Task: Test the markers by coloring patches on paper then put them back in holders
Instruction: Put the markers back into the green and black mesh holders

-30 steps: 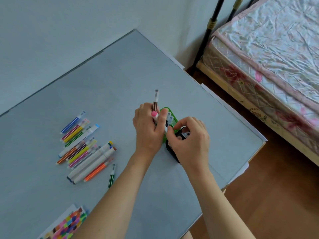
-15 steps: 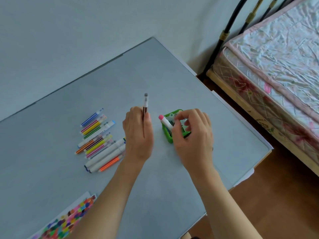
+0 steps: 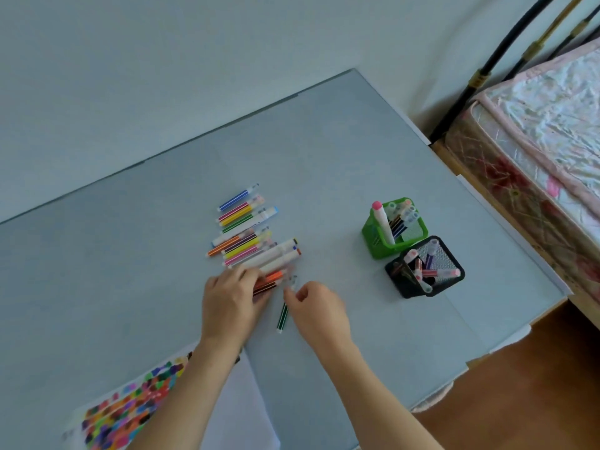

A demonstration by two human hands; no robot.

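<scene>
We pinch slim green-striped marker (image 3: 283, 316) with right hand (image 3: 316, 308); left hand (image 3: 232, 298) grips orange-brown markers (image 3: 268, 282). Lift straight, avoid scattering the pile.

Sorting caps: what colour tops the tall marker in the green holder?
Pink cap, on a white barrel, head view.

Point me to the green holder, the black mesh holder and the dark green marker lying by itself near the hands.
green holder (image 3: 376, 245): head view, front-left wall.
black mesh holder (image 3: 444, 280): head view, right mesh wall.
dark green marker (image 3: 282, 318): head view, mid barrel.
</scene>
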